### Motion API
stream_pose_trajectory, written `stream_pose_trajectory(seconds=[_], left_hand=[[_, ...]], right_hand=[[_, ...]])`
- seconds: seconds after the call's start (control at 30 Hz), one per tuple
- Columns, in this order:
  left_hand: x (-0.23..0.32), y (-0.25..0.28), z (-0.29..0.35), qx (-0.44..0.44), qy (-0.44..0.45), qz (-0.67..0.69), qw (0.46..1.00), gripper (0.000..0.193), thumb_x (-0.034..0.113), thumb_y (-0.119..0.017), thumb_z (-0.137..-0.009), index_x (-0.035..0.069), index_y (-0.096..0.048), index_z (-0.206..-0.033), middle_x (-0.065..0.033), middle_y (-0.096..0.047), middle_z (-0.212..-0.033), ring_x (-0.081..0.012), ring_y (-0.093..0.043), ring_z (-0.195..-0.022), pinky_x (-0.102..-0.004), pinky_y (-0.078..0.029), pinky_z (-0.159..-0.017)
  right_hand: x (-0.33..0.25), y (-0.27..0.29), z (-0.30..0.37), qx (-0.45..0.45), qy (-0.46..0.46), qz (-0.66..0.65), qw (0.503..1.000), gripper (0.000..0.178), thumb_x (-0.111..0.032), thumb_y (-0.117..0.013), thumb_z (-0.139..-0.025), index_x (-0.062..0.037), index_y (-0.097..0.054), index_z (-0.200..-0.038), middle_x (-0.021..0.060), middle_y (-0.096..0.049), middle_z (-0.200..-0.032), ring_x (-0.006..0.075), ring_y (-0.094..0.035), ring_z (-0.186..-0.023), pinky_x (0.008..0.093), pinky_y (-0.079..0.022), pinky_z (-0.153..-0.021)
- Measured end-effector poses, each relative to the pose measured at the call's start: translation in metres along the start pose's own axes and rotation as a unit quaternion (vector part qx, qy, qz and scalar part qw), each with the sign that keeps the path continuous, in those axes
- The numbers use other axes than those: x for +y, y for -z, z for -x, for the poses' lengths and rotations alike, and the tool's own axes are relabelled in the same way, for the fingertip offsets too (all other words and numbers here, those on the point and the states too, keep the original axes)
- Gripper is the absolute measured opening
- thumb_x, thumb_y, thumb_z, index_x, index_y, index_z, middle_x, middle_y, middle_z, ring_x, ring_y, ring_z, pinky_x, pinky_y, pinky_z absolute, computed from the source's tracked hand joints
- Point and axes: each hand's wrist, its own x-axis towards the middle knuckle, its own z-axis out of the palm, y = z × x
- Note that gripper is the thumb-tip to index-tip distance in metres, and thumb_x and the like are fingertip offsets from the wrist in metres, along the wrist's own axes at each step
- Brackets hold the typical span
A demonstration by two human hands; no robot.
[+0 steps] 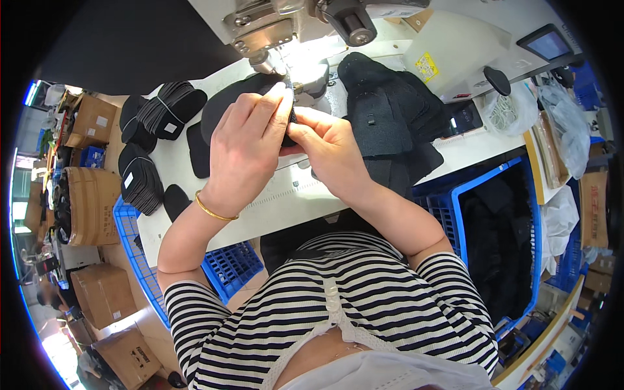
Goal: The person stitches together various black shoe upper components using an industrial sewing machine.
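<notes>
I observe both hands closed on one small black fabric piece (290, 127), held just below the needle head of the sewing machine (273, 29). My left hand (244, 153) pinches it between thumb and fingertips from above; my right hand (331, 153) grips its lower edge from the side. The piece is mostly hidden between the fingers, so I cannot tell its exact shape or which face is up.

Under the hands lies a larger dark panel (224, 104) on the white table (286, 201). Stacks of black insole-shaped cut pieces (162, 107) sit to the left, a heap of black fabric (390, 110) to the right, and blue crates (494, 240) stand below the table edge.

Risk, in my judgement: the fingertips are very near the needle area, and a slip or early machine start could catch them. Black on black under glare makes misalignment likely. The heap at right could drag into the work.
</notes>
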Motion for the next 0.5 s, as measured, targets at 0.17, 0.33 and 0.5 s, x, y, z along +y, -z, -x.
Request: stream_pose_trajectory(seconds=[0.17,0.33,0.5], left_hand=[[0.013,-0.009,0.000,0.012,0.032,-0.024,0.999,0.042,-0.001,-0.063,-0.061,-0.006,-0.064,-0.103,-0.0118,-0.062,-0.101,-0.0251,-0.059,-0.086,-0.0326,-0.051,-0.070],[0.012,-0.014,0.003,0.044,0.032,-0.026,0.998,0.042,0.002,-0.065,-0.061,-0.006,-0.063,-0.101,-0.0108,-0.059,-0.103,-0.0230,-0.056,-0.088,-0.0323,-0.050,-0.073],[0.010,-0.013,0.018,0.084,0.037,0.066,0.994,0.044,-0.007,-0.068,-0.059,-0.005,-0.064,-0.103,-0.0131,-0.062,-0.104,-0.0273,-0.059,-0.090,-0.0357,-0.051,-0.076]], right_hand=[[-0.004,0.004,0.000,0.013,0.022,0.025,0.999,0.021,-0.003,-0.046,-0.092,0.0053,-0.062,-0.103,0.0021,-0.062,-0.087,0.0059,-0.058,-0.081,0.0255,-0.055,-0.074],[-0.006,0.008,0.002,0.015,0.029,0.034,0.999,0.023,-0.005,-0.047,-0.093,0.0057,-0.062,-0.106,0.0034,-0.063,-0.088,0.0074,-0.060,-0.081,0.0247,-0.055,-0.073],[-0.009,0.014,0.012,0.022,0.016,0.073,0.997,0.024,-0.007,-0.050,-0.093,0.0063,-0.063,-0.109,0.0076,-0.067,-0.093,0.0117,-0.066,-0.084,0.0242,-0.055,-0.072]])
